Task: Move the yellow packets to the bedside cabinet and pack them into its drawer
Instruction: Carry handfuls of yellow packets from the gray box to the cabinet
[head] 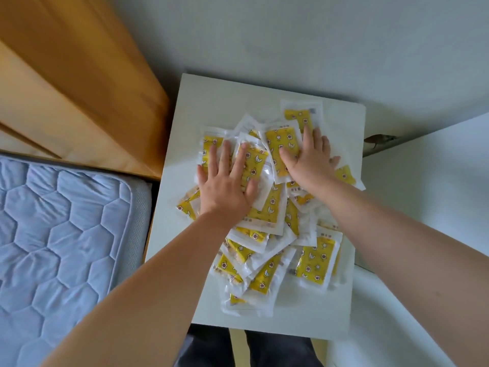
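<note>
A loose heap of yellow packets [315, 262] in clear white-edged wrappers covers the white top of the bedside cabinet [211, 102]. My left hand [225, 181] lies flat with spread fingers on the heap's left side. My right hand [309, 160] presses flat on the packets at the far right, fingers straight. Neither hand grips a packet. The cabinet's drawer is hidden below the top.
A bed with a blue quilted mattress [60, 234] stands left of the cabinet, with a wooden headboard [79, 75] behind it. A white wall runs behind, and a white surface [423, 194] adjoins on the right. My dark trouser legs [264, 348] show below the cabinet's front edge.
</note>
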